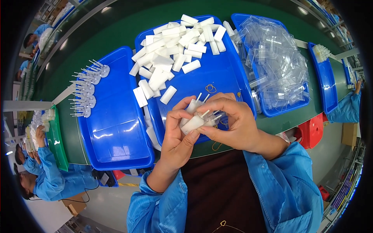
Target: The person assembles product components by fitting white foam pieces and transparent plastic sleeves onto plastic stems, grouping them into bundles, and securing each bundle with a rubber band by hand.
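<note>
My left hand (175, 134) is closed round one side of a small bundle of white stemmed parts (193, 122), held over the front of the middle tray. Thin white stems stick out of the bundle toward the upper right. From the other side my right hand (239, 126) grips the same bundle, fingers and thumb pinched near the stems. A thin band seems to loop round the parts by my right fingertips, partly hidden. Beyond the hands, tan rubber bands (210, 88) lie in the blue middle tray (198, 82), and more lie under my right hand.
White blocks (171, 42) heap at the middle tray's back. The left blue tray (116, 128) holds clear-based stemmed parts (86, 90) along its left side. Clear plastic pieces (276, 62) fill the right tray. Co-workers sit left and far right; a red stool (311, 132) stands at right.
</note>
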Motion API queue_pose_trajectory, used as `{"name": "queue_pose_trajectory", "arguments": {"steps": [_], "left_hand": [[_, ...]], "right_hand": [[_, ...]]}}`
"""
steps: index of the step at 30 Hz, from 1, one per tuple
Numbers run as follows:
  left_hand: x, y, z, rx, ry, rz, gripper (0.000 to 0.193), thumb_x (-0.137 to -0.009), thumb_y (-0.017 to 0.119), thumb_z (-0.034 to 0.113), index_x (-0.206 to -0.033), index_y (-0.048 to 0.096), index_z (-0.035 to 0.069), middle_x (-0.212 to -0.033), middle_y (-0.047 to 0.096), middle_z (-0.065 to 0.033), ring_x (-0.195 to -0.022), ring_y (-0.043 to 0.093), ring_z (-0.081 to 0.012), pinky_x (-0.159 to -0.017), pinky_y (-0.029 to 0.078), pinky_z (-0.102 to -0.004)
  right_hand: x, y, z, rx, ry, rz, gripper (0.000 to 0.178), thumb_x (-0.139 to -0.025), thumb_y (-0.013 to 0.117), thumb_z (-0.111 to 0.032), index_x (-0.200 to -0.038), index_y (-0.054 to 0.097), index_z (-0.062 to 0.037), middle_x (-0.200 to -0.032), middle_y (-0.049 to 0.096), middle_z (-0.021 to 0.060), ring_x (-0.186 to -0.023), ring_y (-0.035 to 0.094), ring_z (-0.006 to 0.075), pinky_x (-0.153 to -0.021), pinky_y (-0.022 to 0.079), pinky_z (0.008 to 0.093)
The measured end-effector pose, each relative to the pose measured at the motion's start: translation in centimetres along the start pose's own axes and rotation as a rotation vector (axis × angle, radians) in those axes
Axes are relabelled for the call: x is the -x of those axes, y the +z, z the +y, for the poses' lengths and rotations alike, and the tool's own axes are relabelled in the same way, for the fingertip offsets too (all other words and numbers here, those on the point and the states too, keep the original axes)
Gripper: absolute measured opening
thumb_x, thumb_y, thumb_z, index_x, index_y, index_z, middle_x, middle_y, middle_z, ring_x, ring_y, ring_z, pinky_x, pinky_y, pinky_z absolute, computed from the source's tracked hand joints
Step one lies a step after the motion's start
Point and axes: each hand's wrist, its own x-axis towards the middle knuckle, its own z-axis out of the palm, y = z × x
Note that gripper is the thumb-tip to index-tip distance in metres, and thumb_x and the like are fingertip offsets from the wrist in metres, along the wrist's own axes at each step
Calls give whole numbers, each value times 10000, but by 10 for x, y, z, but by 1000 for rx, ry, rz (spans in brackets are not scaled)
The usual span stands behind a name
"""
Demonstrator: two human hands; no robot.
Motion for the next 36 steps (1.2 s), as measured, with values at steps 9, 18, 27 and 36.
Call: {"name": "queue_pose_trajectory", "arguments": {"steps": [9,18,27,36], "left_hand": [[-1,-5,1,-161,43,-10,250,-891,536,74,-1117,429,69,-1359,294,-152,-1155,430,-195,-955,372,-308],[2,-4,10,-363,-84,1,206,-919,485,79,-1123,480,51,-1289,356,-115,-960,493,-128,-766,438,-231],[-2,1,24,-669,-160,-80,184,-908,486,68,-1090,498,44,-1245,384,-142,-1046,464,-212,-863,392,-298],[0,0,19,-348,-244,-24,206,-939,470,115,-1124,441,30,-1176,425,-100,-805,512,-110,-665,422,-217]], "right_hand": [[-1,-14,-4,65,-73,-50,331,-680,716,-26,-1004,656,-61,-951,663,70,-920,588,161,-799,383,286],[-7,-34,-5,-81,160,-108,150,-722,710,-93,-867,698,-53,-793,685,59,-753,635,133,-691,448,263],[-9,-45,-2,237,30,-245,148,-693,767,-187,-813,717,-116,-741,677,12,-679,596,133,-706,375,269],[-3,-29,-11,-120,238,19,125,-712,730,-78,-823,672,-84,-788,681,18,-763,629,126,-750,403,286]]}}
